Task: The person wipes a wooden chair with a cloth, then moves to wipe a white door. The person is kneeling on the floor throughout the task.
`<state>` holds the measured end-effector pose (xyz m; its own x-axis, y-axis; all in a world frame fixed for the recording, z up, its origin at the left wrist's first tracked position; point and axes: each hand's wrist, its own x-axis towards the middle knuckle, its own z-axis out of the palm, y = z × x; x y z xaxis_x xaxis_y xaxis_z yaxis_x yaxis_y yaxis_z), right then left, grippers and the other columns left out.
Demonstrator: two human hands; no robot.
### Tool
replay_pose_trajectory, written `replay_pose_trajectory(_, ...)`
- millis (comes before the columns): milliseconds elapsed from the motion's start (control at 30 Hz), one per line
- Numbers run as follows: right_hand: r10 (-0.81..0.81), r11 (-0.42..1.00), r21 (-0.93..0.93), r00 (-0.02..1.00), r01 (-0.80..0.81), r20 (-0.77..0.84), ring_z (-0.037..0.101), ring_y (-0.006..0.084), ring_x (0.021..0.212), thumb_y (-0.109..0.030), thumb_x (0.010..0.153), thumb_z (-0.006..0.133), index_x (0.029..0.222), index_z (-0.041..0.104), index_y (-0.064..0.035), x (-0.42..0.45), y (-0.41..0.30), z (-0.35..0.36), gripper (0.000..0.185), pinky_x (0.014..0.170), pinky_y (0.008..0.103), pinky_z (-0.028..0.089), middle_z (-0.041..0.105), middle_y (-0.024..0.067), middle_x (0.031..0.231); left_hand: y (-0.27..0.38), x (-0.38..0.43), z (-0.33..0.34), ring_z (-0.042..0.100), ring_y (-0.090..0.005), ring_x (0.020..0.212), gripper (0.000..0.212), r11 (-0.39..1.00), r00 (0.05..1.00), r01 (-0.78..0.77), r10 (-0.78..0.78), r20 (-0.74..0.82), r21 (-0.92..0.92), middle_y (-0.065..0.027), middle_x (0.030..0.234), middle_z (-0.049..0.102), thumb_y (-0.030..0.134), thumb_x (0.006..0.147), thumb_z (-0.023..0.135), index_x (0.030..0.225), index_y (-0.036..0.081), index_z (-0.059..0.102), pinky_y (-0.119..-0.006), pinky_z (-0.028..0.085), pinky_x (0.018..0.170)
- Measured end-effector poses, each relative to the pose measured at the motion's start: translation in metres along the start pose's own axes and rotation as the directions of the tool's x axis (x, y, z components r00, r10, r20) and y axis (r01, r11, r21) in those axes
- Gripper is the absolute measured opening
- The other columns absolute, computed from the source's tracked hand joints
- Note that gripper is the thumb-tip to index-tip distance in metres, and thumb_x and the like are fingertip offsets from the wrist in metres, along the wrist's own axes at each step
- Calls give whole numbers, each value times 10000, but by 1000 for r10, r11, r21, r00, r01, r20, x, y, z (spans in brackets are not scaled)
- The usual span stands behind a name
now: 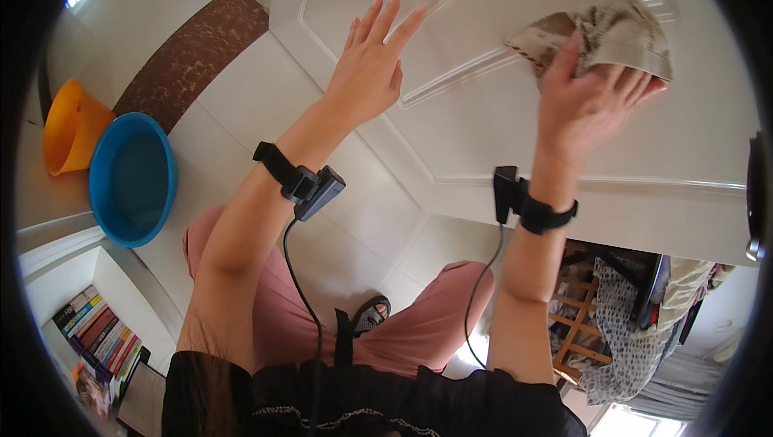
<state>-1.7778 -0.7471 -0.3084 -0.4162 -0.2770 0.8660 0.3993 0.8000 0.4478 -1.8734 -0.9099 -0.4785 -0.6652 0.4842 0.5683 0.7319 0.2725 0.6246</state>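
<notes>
A white panelled door (477,135) with raised mouldings fills the upper right of the view. Against its upper part, my right hand (592,98) presses a crumpled beige and brown patterned cloth (628,32), thumb on one side and fingers partly under a fold. My left hand (368,68) has its fingers spread and holds nothing. It is beside the door's lower moulding; whether the palm touches the door I cannot tell. Each wrist wears a black strap with a small cabled device.
On the tiled floor at left stand a blue basin (174,183) holding water and an orange bucket (90,117). A brown marbled threshold strip (193,50) lies behind them. Books (102,334) fill a white shelf at lower left. A black door handle (755,195) juts out at far right.
</notes>
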Motion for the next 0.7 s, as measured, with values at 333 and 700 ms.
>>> replay_pose_trajectory(333,-433,900,280,613,334,660,451,220,1319,-199,879,593,1276,562,-128,-193,-87,25,404,1217,445,184,553,35,1323,-8,-10,23,235,-378,1459,770,998,997,-1,-4,79,65,-153,1582,265,-48,845,527,1536,181,277,-509,244,1182)
replay_pose_trajectory(700,-629,749,418,356,514,691,419,190,1346,-171,856,574,1175,638,-123,-237,-78,8,329,1237,419,132,573,-8,1312,7,-23,34,153,-368,1492,951,990,947,58,-95,308,127,-158,1628,130,38,812,651,1580,186,109,-616,190,1163)
